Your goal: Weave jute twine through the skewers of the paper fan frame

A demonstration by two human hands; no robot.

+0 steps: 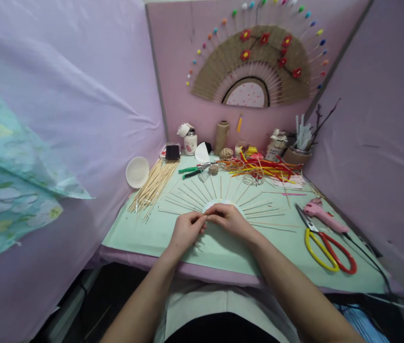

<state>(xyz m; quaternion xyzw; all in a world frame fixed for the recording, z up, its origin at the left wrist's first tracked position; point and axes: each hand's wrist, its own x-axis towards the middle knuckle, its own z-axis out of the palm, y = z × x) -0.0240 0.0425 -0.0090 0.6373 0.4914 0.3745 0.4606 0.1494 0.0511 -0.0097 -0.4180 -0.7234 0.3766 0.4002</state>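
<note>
Stick fan (225,201), its base partly hidden behind the right hand (227,219).

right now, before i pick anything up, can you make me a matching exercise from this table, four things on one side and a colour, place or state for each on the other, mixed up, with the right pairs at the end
Column 1
1. scissors
2. hot glue gun
3. thin sticks
4. left hand

Column 2
A. close beside the right hand
B. red-and-yellow-handled
C. radiating in a half-circle
D. pink

Pairs: 1-B, 2-D, 3-C, 4-A
</note>
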